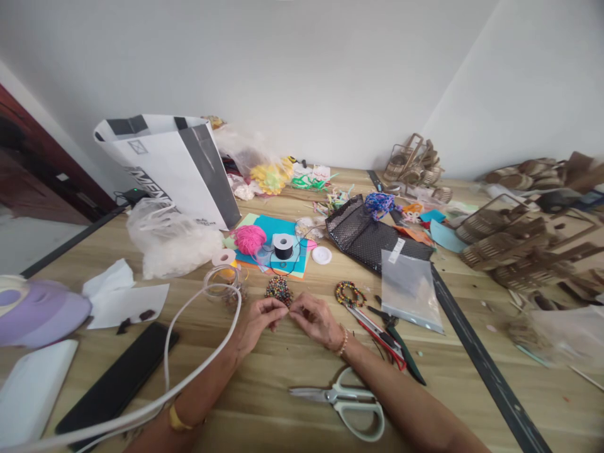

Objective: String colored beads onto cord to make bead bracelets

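Note:
My left hand (257, 319) and my right hand (317, 318) meet fingertip to fingertip low over the table, both pinched. Whatever lies between the fingers is too small to make out. Just beyond them is a heap of small multicoloured beads (278, 289). A spool of black cord (283, 247) stands behind the heap, and a dark strand curves from it toward the beads. To the right of my right hand lies a beaded bracelet (350, 294). White-handled scissors (346, 399) rest by my right forearm.
A red utility knife (380, 336) and green-handled pliers (401, 343) lie right. A white cable (202, 368) loops over my left forearm. Pink yarn (250, 240), a clear plastic bag (409, 289), a tall paper bag (170, 167), a black phone-like slab (117, 384) and small baskets (495, 245) surround the work.

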`<action>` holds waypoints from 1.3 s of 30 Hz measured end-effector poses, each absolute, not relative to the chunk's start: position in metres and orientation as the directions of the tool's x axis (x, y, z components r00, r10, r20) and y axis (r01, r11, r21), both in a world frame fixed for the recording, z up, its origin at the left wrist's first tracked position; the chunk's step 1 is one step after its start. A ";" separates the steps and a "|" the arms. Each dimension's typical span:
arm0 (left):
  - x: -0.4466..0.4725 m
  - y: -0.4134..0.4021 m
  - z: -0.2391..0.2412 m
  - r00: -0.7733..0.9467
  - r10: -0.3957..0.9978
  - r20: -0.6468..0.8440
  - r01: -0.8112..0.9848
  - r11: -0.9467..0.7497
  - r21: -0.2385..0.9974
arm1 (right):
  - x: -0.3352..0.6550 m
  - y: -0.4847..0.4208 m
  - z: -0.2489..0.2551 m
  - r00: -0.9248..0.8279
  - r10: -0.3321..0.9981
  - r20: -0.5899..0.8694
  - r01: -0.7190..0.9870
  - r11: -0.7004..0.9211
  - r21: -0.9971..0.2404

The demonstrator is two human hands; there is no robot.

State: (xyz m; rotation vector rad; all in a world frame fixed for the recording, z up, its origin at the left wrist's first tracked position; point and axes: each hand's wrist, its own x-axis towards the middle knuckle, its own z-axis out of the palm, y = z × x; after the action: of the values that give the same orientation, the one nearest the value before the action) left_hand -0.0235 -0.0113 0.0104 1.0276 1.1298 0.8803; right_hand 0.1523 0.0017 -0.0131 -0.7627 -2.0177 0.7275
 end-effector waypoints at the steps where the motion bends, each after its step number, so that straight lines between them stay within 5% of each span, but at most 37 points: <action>1: -0.023 -0.011 0.011 0.215 0.934 -0.285 -0.046 0.301 0.952 | 0.152 0.002 -0.013 -0.462 0.733 0.499 0.248 0.647 -0.721; 24: -0.022 -0.009 0.015 0.142 0.972 -0.185 0.166 0.161 0.973 | 0.154 -0.002 -0.005 -0.396 0.826 0.401 0.266 0.521 -0.811; 29: -0.022 -0.012 0.018 0.130 0.981 -0.145 0.170 0.122 0.978 | 0.155 -0.001 -0.007 -0.344 0.894 0.288 0.188 0.366 -0.911; 35: -0.022 -0.013 0.016 0.133 0.991 -0.004 0.230 -0.027 0.973 | 0.150 0.000 -0.014 -0.486 0.853 0.190 -0.051 0.189 -0.981; 39: -0.022 -0.013 0.013 0.148 0.988 0.048 0.244 -0.084 0.966 | 0.150 0.001 -0.014 -0.470 0.859 0.204 0.002 0.232 -0.973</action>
State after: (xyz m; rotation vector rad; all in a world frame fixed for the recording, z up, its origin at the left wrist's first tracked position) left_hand -0.0222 -0.0129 0.0132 1.5064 1.2495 1.0215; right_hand 0.1497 0.0013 -0.0139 -0.8074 -1.6998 1.3407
